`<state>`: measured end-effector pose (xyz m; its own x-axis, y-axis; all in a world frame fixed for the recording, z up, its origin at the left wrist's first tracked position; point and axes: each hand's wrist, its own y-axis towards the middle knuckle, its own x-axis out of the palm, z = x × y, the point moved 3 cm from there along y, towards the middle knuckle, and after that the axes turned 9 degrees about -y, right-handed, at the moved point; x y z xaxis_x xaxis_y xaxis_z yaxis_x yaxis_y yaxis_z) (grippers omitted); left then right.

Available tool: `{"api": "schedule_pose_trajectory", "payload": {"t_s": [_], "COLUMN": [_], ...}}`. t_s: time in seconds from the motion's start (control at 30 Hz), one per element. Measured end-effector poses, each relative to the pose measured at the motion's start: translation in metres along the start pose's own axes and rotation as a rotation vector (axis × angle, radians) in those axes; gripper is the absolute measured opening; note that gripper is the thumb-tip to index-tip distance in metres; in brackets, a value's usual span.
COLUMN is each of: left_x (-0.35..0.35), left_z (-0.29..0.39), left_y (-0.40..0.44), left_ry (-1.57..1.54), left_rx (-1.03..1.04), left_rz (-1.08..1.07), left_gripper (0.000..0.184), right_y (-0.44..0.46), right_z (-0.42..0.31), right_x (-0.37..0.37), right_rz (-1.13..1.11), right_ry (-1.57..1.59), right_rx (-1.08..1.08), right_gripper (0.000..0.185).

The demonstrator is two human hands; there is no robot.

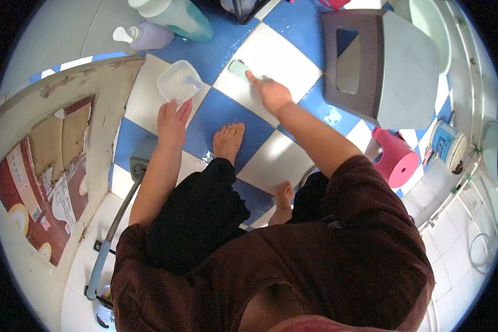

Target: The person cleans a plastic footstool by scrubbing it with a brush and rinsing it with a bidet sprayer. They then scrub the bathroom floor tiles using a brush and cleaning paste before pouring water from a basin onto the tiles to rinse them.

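Note:
My left hand (173, 122) pinches the near rim of a clear, square plastic container (180, 82), which is over a white tile at the upper left. Some pale contents show inside it. Farther right, my right hand (270, 93) grips a pale green brush or scrubber (239, 68) against a white tile of the wet blue-and-white floor (227, 110). Its index finger lies along the top, and the palm hides the rest of the object. My bare feet stand on the tiles below the hands.
Two bottles, one lilac (150, 36) and one larger with green contents (185, 19), stand at the upper left. A grey step stool (406, 72) and a pink stool (397, 160) are at the right. A long handle (113, 227) leans at the lower left.

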<state>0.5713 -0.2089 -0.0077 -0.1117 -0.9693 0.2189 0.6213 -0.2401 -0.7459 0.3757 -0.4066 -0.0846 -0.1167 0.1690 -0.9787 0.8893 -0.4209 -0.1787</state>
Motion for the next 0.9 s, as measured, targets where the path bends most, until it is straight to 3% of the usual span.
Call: {"api": "schedule_pose_trajectory", "payload": {"t_s": [0.1, 0.17, 0.23, 0.33, 0.37, 0.5, 0.57, 0.67, 0.7, 0.77, 0.83, 0.87, 0.9], "left_x": [0.011, 0.016, 0.021, 0.023, 0.022, 0.026, 0.029, 0.028, 0.026, 0.026, 0.03, 0.03, 0.031], "left_z": [0.002, 0.003, 0.001, 0.0, -0.001, -0.001, -0.002, -0.003, -0.005, -0.006, -0.007, -0.008, -0.008], "left_y": [0.005, 0.009, 0.011, 0.012, 0.011, 0.015, 0.013, 0.023, 0.026, 0.03, 0.033, 0.032, 0.033], "left_ry": [-0.008, -0.021, -0.018, -0.018, -0.017, -0.01, -0.015, -0.017, -0.024, -0.042, -0.027, -0.015, -0.013], "left_rx": [-0.004, 0.008, 0.001, 0.014, 0.019, 0.01, 0.0, 0.0, -0.01, -0.02, -0.016, -0.02, -0.016], "left_rz": [-0.018, -0.093, -0.08, -0.095, -0.103, -0.092, -0.07, -0.126, -0.127, -0.135, -0.101, -0.082, -0.087], "left_gripper": [0.026, 0.033, 0.03, 0.026, 0.025, 0.023, 0.024, 0.026, 0.026, 0.028, 0.031, 0.032, 0.032], "right_y": [0.044, 0.073, 0.042, 0.033, 0.044, 0.047, -0.005, 0.0, 0.013, 0.017, 0.009, -0.016, -0.015], "right_z": [0.07, 0.089, 0.006, 0.006, 0.028, 0.039, -0.01, 0.025, 0.054, 0.068, 0.032, 0.011, 0.018], "right_x": [-0.032, -0.043, -0.027, -0.014, -0.036, -0.032, 0.006, -0.022, -0.02, -0.063, -0.02, 0.009, 0.007], "right_rz": [-0.48, -0.831, -0.391, -0.336, -0.402, -0.426, 0.112, -0.399, -0.551, -0.45, -0.442, -0.059, -0.196], "right_ry": [0.322, 0.675, 0.186, 0.11, 0.263, 0.367, 0.005, 0.218, 0.38, 0.516, 0.318, 0.024, 0.105], "right_rx": [0.537, 0.555, 0.215, 0.104, 0.268, 0.491, -0.012, 0.183, 0.468, 0.67, 0.385, 0.019, 0.091], "right_gripper": [0.053, 0.046, 0.045, 0.045, 0.045, 0.056, 0.058, 0.053, 0.05, 0.05, 0.05, 0.049, 0.048]}}
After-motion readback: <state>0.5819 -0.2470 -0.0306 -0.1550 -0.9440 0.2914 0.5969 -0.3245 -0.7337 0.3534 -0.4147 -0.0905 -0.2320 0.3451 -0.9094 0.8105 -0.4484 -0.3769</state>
